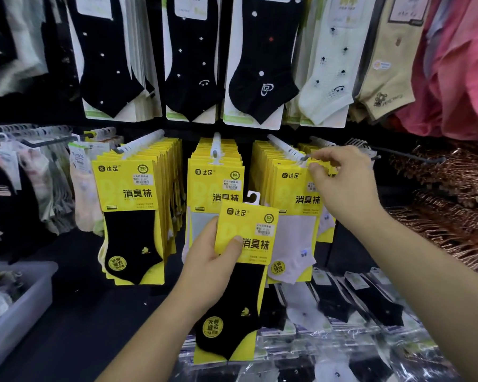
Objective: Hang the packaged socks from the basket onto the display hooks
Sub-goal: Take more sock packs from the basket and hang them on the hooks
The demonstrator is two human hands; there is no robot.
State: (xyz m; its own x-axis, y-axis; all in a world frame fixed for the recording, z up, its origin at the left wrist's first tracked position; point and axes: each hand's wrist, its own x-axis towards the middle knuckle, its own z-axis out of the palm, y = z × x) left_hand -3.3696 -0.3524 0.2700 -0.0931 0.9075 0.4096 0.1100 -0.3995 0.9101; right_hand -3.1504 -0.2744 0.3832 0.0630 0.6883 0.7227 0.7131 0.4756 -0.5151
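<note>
Sock pack (246, 230) upright, hanger tab (251, 198) up, gripped by left hand (213, 257), centre frame.
Right hand (345, 186) pinches display hook (284, 150) tip, up-right of it.

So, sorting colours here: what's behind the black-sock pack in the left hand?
A hanging yellow pack with a grey sock, partly visible; the held pack and left hand cover most of it.

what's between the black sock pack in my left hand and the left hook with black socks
Nothing visible. The pack in the left hand is held before the middle stack; the tip of the left hook is bare.
</note>
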